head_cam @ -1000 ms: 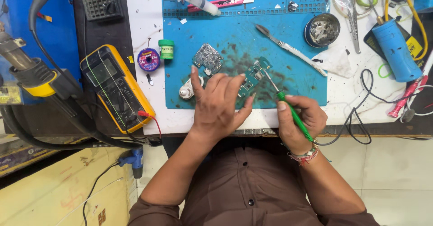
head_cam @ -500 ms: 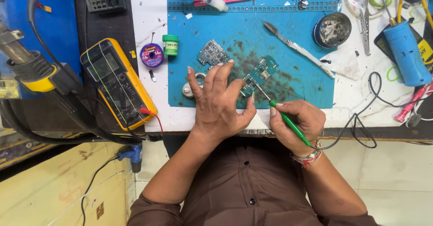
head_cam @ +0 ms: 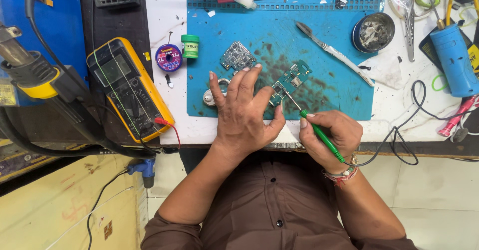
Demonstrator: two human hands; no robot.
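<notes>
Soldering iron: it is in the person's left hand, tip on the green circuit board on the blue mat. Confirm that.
Not quite. The head view shows the green-handled soldering iron in the right hand, not the left. The left hand rests on the blue mat and steadies the green circuit board. The tip does meet that board.

Electronics repair workshop: multimeter [head_cam: 130, 91], circuit boards [head_cam: 238, 56].

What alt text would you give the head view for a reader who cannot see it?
Seen from above, a person's right hand touches the tip of a green-handled soldering iron to a small green circuit board that the left hand steadies on a blue work mat. A yellow multimeter lies to the left.
</notes>
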